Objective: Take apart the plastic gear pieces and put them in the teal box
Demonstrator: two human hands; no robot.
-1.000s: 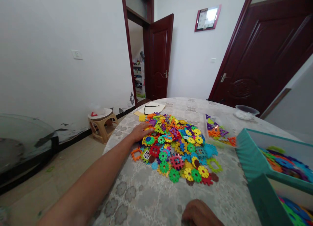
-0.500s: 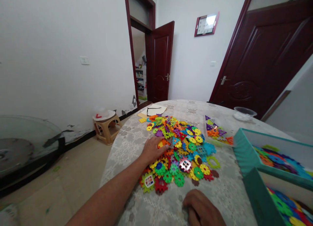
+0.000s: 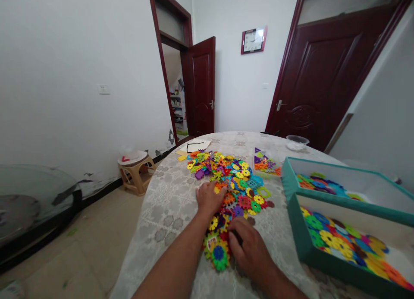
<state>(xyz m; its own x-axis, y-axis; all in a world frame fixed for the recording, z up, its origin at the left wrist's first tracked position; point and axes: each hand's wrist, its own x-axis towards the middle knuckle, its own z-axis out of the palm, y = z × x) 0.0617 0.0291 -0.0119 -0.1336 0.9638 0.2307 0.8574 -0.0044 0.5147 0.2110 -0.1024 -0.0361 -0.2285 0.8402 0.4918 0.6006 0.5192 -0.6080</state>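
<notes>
By pieces [image 3: 229, 198], right hand [image 3: 248, 243] nearer, perhaps touching

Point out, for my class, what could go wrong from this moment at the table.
The loose pieces are heaped on top of each other by the left hand and right hand, so a broad sweep might scatter some. The yellow piece lies near the table's left edge and could get knocked to the floor. The glasses rest just behind the heap and might be nudged.
</notes>
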